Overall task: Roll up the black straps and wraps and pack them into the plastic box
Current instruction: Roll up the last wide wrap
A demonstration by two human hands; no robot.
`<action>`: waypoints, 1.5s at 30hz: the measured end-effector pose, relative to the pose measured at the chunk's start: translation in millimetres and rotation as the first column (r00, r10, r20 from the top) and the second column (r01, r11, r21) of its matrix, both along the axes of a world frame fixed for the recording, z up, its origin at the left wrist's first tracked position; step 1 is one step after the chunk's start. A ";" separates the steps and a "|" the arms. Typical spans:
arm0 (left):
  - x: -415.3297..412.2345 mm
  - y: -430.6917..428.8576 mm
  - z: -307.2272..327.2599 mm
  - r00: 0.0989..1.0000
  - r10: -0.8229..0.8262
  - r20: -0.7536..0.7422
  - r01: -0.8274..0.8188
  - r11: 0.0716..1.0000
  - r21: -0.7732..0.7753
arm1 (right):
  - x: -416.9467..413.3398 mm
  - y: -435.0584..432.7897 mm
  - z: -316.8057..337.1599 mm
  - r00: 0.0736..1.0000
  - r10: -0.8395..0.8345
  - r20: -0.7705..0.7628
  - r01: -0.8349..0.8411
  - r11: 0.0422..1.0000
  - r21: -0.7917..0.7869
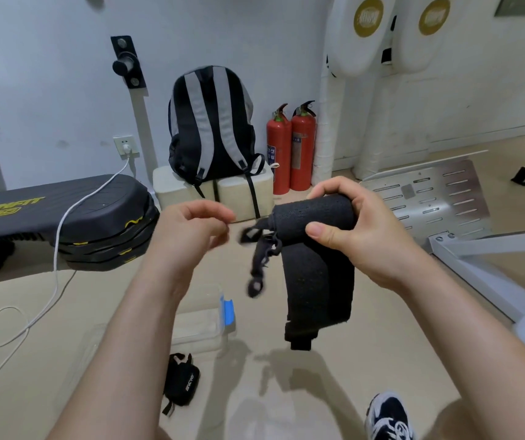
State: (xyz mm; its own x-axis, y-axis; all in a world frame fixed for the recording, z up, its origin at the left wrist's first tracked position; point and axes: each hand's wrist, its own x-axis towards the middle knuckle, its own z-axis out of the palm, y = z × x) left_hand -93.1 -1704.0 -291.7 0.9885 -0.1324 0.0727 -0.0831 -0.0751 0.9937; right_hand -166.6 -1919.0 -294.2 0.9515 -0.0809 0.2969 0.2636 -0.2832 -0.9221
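Right hand grips a half-rolled black wrap at centre, tail hanging toward six o'clock. Left hand, nine o'clock, blurred, grasp unclear. Plastic box at seven o'clock.

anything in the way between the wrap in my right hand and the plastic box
Nothing visible blocks it. The wrap, gripped in the right hand, hangs above bare floor just right of the plastic box, whose top looks open. Only the left forearm crosses over the box's left side.
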 end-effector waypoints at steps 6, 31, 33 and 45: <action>-24.1 -22.9 13.8 0.881 -0.438 0.178 0.383 0.882 0.276 | 1.3 7.5 3.2 0.995 0.089 0.055 -0.079 0.983 -0.164; -19.4 -37.9 -14.0 0.741 -0.242 0.626 0.054 0.951 0.303 | 4.0 29.1 -3.3 0.946 0.096 -0.308 0.096 0.829 0.551; -20.5 -35.5 -10.9 0.791 -0.290 0.539 0.155 0.947 0.282 | 4.5 23.9 -4.5 0.956 0.093 -0.279 0.071 0.848 0.525; -23.1 -9.2 9.9 0.840 -0.540 0.060 0.523 0.833 0.179 | -2.5 4.1 -4.1 0.939 0.311 -0.148 -0.259 0.921 0.292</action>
